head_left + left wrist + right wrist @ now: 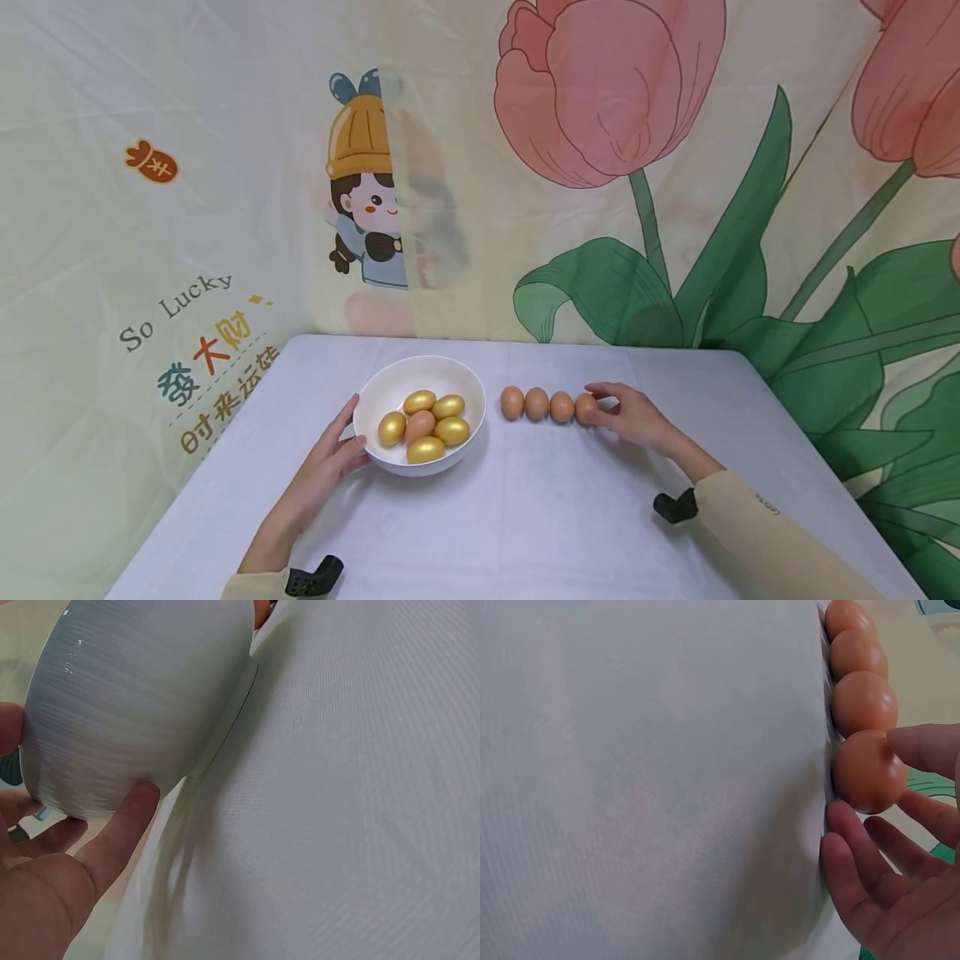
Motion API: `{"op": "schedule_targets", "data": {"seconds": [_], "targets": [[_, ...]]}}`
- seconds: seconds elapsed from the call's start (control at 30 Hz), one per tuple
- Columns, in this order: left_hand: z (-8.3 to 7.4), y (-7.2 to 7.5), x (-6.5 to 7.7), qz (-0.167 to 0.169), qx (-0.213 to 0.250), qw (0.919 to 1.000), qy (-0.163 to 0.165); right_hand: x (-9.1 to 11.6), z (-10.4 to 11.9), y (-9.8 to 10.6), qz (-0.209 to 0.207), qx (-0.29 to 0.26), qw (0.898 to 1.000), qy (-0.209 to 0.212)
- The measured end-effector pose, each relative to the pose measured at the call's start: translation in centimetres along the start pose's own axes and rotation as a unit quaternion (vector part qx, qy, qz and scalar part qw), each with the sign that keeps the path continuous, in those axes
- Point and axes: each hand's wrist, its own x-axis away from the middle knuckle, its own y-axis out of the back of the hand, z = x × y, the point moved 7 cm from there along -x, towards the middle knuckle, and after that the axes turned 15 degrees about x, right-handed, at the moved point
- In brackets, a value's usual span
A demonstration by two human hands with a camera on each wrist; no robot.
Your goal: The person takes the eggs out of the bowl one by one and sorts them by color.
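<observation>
A white bowl (427, 469) stands left of centre on the table. In it, several gold eggs (426, 450) surround one brown egg (418, 426). My left hand (330, 458) rests against the bowl's left side, fingers spread along the outer wall; in the left wrist view, a fingertip presses low on that wall. To the right of the bowl, several brown eggs (536, 404) lie in a row. My right hand (633, 417) pinches the rightmost egg (868, 772) between thumb and finger, while its other fingers lie close to the cloth.
A white cloth (517, 525) covers the table, its far edge meeting a printed curtain (465, 125) with tulips and a cartoon figure. Black straps sit on the left wrist (315, 577) and right wrist (677, 506).
</observation>
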Motion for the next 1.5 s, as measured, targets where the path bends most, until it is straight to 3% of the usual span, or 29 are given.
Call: {"op": "schedule_targets", "data": {"seconds": [0.33,0.57,0.77,1.13,1.5], "targets": [[-0.1,0.0,0.0,0.003,0.002,1.0,-0.002,0.7,0.6,2.7,-0.017,0.028,0.999,0.016],[-0.2,-0.1,0.1,0.004,0.001,1.0,-0.001,1.6,3.8,4.5,-0.033,0.021,0.999,0.037],[-0.2,-0.1,0.1,0.004,-0.001,1.0,-0.004,2.3,7.5,5.0,-0.023,-0.014,0.998,0.063],[-0.2,-0.1,0.2,0.006,0.002,1.0,-0.005,2.3,13.7,2.9,0.023,-0.087,0.992,0.087],[-0.3,-0.2,0.2,0.009,0.009,0.9998,-0.013,1.4,18.0,0.4,0.045,-0.137,0.988,0.061]]}}
